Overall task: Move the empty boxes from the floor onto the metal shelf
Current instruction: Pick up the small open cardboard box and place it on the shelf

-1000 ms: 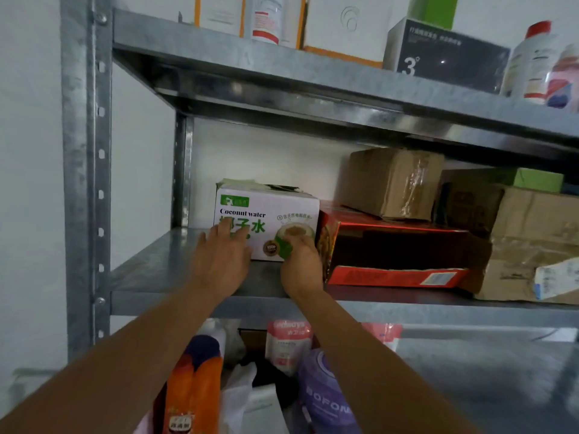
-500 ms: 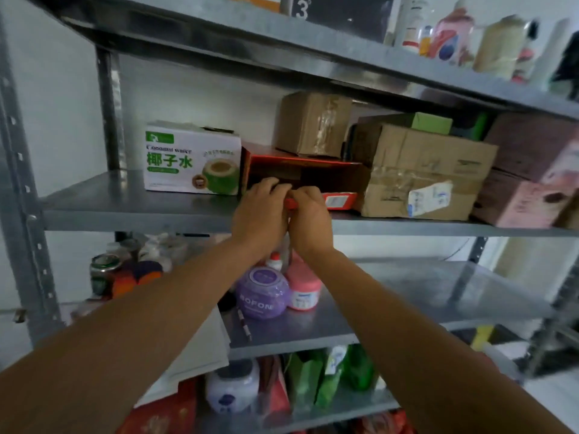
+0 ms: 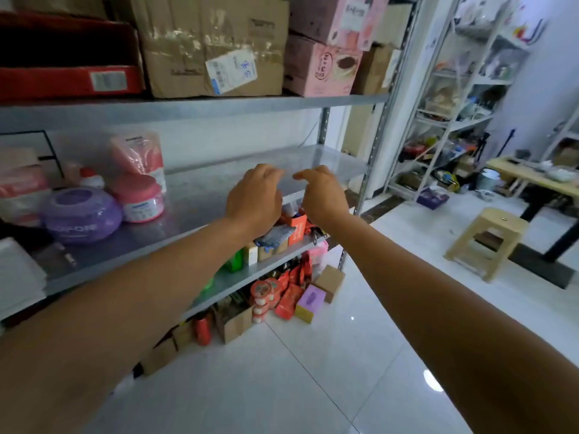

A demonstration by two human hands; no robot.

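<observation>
Both hands have let go of the red box (image 3: 69, 79) and are now lower, in front of the middle board of the shelf (image 3: 200, 198). The view has also turned to the right and down, so the floor (image 3: 313, 371) shows.

Two bare forearms reach forward from the bottom corners. The left hand (image 3: 254, 195) and the right hand (image 3: 324, 192) are side by side with their backs up, near each other but not touching. The fingers of both are loosely curled downward. They hold nothing and touch no box.

On the floor, at the foot of the shelf, lie a brown box (image 3: 329, 281) and a purple box (image 3: 310, 300), just beside a heap of red packs (image 3: 288, 296). Some cartons (image 3: 233, 324) stand under the lowest board. I cannot tell if these are empty.

On the middle board, left of the hands, a purple jar (image 3: 81, 214) and a pink jar (image 3: 138, 197) sit close together, with a pink pouch (image 3: 138, 151) behind them.

On the board above, the red box lies at the left. A taped box (image 3: 213, 45) stands just beside it, and then come pink boxes (image 3: 322, 67), stacked one on the other.

Far to the right, well apart from the shelf, a pale stool (image 3: 488, 242) stands on the floor near a table (image 3: 532, 180). A white rack (image 3: 454, 120) full of small things stands behind them.
</observation>
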